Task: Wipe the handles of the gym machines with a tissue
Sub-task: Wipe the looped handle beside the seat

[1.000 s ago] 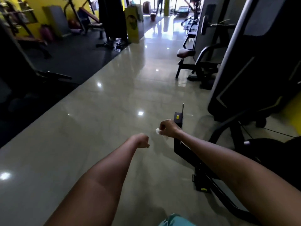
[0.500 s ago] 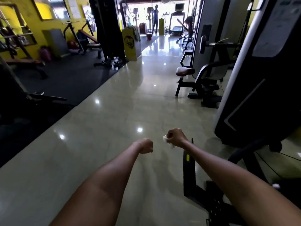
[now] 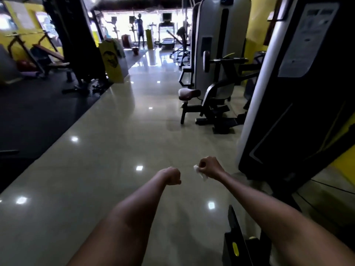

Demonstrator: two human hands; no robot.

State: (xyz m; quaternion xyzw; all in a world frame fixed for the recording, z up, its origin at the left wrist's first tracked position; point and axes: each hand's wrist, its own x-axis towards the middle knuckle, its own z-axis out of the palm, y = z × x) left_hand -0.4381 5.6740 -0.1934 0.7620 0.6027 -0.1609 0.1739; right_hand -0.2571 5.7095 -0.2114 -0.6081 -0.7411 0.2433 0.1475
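R hand clenched on crumpled white tissue, held out over floor; L hand fisted, holding nothing; nearest handle bar on seated machine lies ahead-right, axis horizontal, well apart; R hand nearer, likely reaches it.

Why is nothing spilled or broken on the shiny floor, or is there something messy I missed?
Nothing stands out. The shiny floor shows only light reflections, no spills. The right hand grips a crumpled tissue, which belongs to the wiping job. The left hand is a fist holding nothing. The seated machine stands upright.
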